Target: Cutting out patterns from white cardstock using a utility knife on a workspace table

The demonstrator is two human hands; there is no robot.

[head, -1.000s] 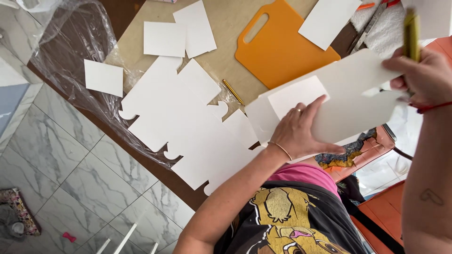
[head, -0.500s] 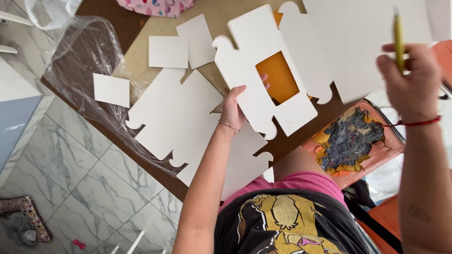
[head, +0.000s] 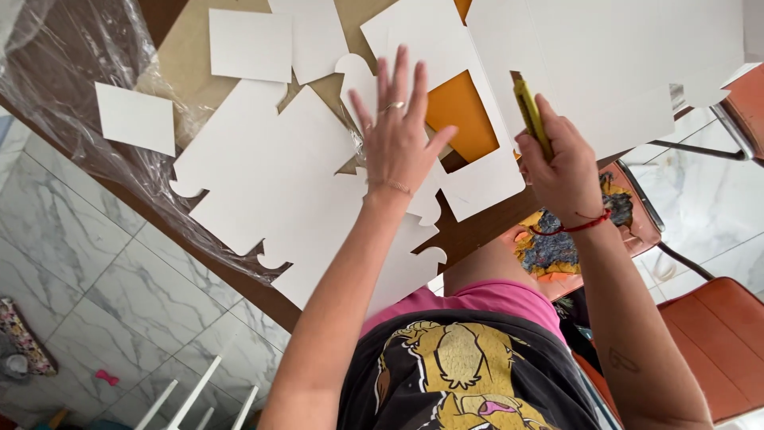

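My left hand [head: 398,131] lies flat with its fingers spread on a white cut-out cardboard sheet [head: 477,87] that has a rectangular window. Through the window shows an orange cutting board [head: 461,127]. My right hand [head: 561,155] is closed around a yellow utility knife [head: 529,111], held upright just right of the window, against the sheet. Another large white cut-out sheet [head: 270,183] with notched edges lies to the left on the brown table [head: 103,171].
Smaller white cardboard pieces: a square [head: 135,118] at the left, a rectangle [head: 249,44] at the top. Clear plastic film [head: 72,56] covers the table's left corner. Orange chairs [head: 708,334] stand at the right. Marble floor tiles [head: 87,279] lie below.
The windowed sheet has come down flat on the table. My left hand moved from its edge to pressing on it, and my right hand with the knife dropped toward the window.
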